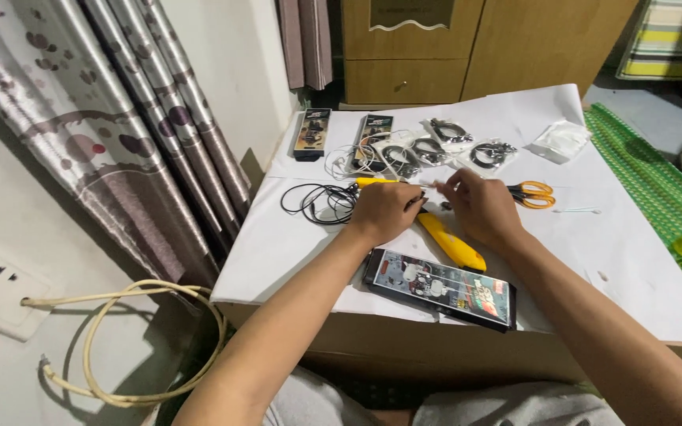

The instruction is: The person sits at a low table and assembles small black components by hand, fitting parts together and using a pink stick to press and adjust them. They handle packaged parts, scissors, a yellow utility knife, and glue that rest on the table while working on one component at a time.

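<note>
Left hand: your left hand [384, 209] is curled near the middle of the counter [641, 260], its grip pressed together on a thin black cable [321, 201].
Right hand: your right hand [479, 209] sits just beside it, fingertips pinched on something small; what it is, you cannot tell from here.
Cable: a loose coil lies left of your left hand, towards the counter's left edge.
Done so far: judging by the far edge, several coiled cables already sit in clear bags [444, 146].
Left to do: the coil in hand is unbagged, and loose white cable [349, 162] waits near the bags.
Long axis: the coil has none; its free end runs rightward into your hands.
Nearby: yellow knife [451, 241], scissors [534, 193], a flat printed box [440, 288] at the near edge.
</note>
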